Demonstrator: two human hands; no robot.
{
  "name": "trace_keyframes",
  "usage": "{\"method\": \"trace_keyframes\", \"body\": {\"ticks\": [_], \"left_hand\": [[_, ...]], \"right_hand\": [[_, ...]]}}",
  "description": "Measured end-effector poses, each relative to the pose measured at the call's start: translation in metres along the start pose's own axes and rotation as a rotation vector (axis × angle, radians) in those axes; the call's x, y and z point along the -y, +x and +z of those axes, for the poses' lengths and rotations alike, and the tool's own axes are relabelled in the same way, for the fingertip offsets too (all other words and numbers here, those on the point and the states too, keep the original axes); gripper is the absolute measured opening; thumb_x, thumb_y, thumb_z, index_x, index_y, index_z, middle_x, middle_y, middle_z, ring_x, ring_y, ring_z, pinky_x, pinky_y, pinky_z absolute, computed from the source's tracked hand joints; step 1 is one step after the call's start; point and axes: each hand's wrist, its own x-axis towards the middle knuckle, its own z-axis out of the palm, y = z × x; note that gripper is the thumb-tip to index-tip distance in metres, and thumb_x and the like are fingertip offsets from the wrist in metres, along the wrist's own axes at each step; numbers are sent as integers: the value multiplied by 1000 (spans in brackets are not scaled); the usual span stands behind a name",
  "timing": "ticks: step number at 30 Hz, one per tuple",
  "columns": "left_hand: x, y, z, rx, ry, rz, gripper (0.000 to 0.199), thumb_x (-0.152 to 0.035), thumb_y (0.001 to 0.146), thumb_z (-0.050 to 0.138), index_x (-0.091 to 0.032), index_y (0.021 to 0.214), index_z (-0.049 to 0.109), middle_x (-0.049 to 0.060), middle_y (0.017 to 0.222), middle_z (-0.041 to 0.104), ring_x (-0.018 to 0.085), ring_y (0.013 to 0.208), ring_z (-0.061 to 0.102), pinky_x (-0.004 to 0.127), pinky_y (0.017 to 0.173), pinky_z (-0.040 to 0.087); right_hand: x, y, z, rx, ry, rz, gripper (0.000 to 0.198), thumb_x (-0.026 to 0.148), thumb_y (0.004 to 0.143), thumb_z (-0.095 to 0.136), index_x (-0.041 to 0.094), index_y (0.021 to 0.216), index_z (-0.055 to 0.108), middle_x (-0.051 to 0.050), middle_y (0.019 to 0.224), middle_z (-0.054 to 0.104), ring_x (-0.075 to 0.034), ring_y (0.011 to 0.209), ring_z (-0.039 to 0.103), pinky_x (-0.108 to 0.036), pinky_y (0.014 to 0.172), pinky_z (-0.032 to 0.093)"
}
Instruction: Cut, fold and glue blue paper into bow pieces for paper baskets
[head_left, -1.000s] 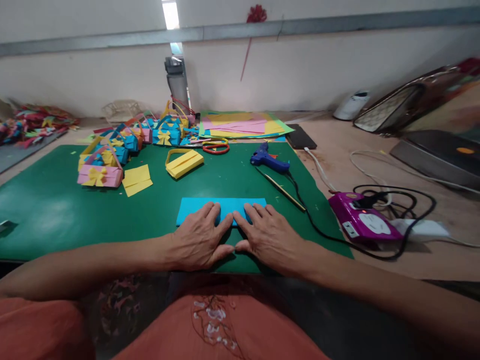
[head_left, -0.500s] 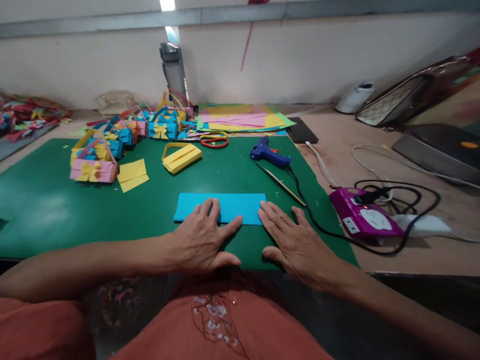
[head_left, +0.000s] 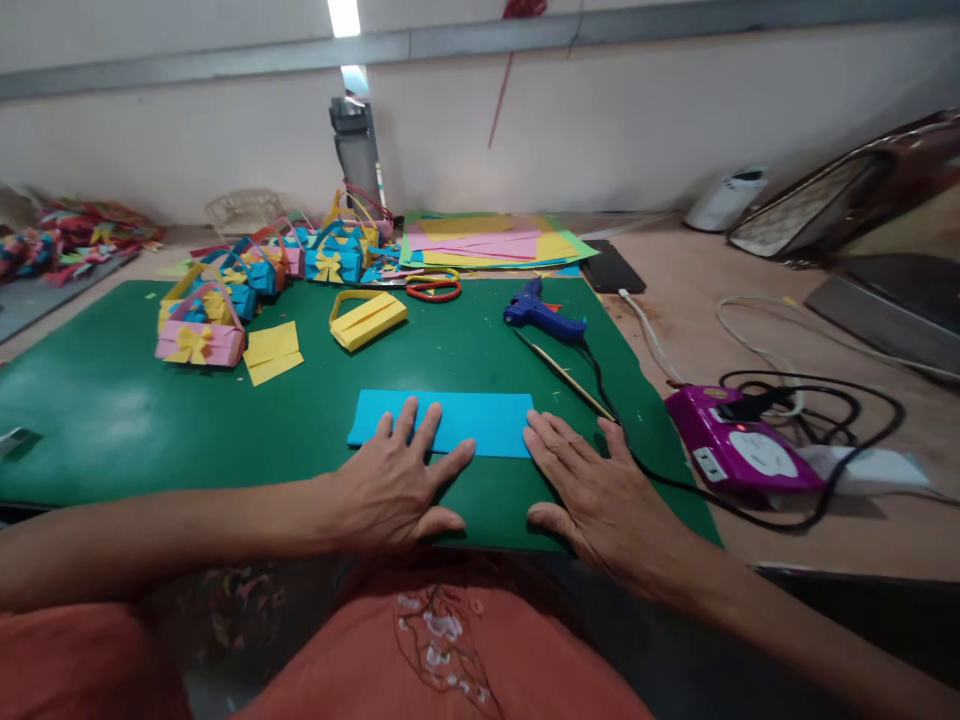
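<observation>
Head view: your left hand [head_left: 401, 490] spreads flat, fingers over the blue paper strip [head_left: 480, 415]; your right hand [head_left: 592, 490], also spread, meets its right end. Uneven pressure could skew it; reaching forward could knock the glue gun [head_left: 546, 316] beyond.

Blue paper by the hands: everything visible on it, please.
The blue paper is a plain, bright strip, roughly rectangular, lying flat on the green mat, long sides running left to right. The left hand rests spread fingers on its left half, hiding part of the near edge; the right hand has fingertips at its right end. Layers can't be counted.
</observation>
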Motion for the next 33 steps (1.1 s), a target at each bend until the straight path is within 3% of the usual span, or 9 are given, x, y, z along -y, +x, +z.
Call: {"method": "trace_keyframes", "body": {"ticks": [3,7,17,21,24,25,27,29,33], "left_hand": [[15,-22,7,11,39,-30,70,-64,88,26,-21,143,27,27,142,32,50,129,31,61,93,40],[32,-44,19,-69,86,-53,64,-58,90,30,-17,138,38,25,140,36,45,130,33,55,94,43],[51,-66,38,-417,302,-33,40,-37,93,40,-9,109,64,17,118,62,36,114,53,49,88,48],[61,-69,30,-523,339,-20,34,-28,94,40,-10,93,69,15,105,69,33,100,62,46,79,51],[71,-61,13,-607,286,-15,31,-26,91,47,-15,68,65,8,85,72,23,75,65,39,70,53],[73,-55,6,-670,271,-2,28,-26,89,51,-15,67,64,7,80,71,21,71,65,37,68,53],[71,-35,-3,-722,174,106,17,-24,88,53,-15,83,66,7,87,71,20,80,65,34,72,54],[62,-9,-6,-658,51,229,23,-28,90,48,-14,99,64,10,109,67,23,102,62,36,84,53],[40,42,2,-345,-107,379,44,-43,88,48,-20,126,51,13,139,46,33,129,42,52,96,45]], "right_hand": [[0,0,1,-36,-21,-10,62,44,97,12,2,121,52,-22,128,56,-33,114,53,-57,85,37],[0,1,3,-52,-52,-3,63,43,97,10,3,120,53,-21,128,56,-32,114,53,-56,85,36],[-2,1,-2,-52,-77,-37,62,44,97,13,3,121,53,-20,126,58,-32,111,55,-56,83,37],[-3,-1,-1,-39,-57,-27,60,45,97,17,3,122,53,-21,127,56,-33,113,54,-58,85,35],[-3,-2,1,-33,-47,-25,59,45,96,21,4,123,52,-22,128,55,-34,113,54,-59,86,34],[-3,-2,2,-34,-48,-26,59,46,96,21,3,122,53,-22,128,55,-34,113,54,-60,86,34],[-3,-1,1,-30,-51,-23,60,47,95,22,3,122,53,-23,127,56,-34,113,54,-61,86,35],[-2,0,0,-20,-53,-17,59,47,95,24,4,122,53,-22,127,56,-34,113,54,-61,85,36],[-4,-1,0,-5,-50,-11,56,47,94,30,4,123,53,-21,127,56,-35,113,54,-61,84,37]]}}
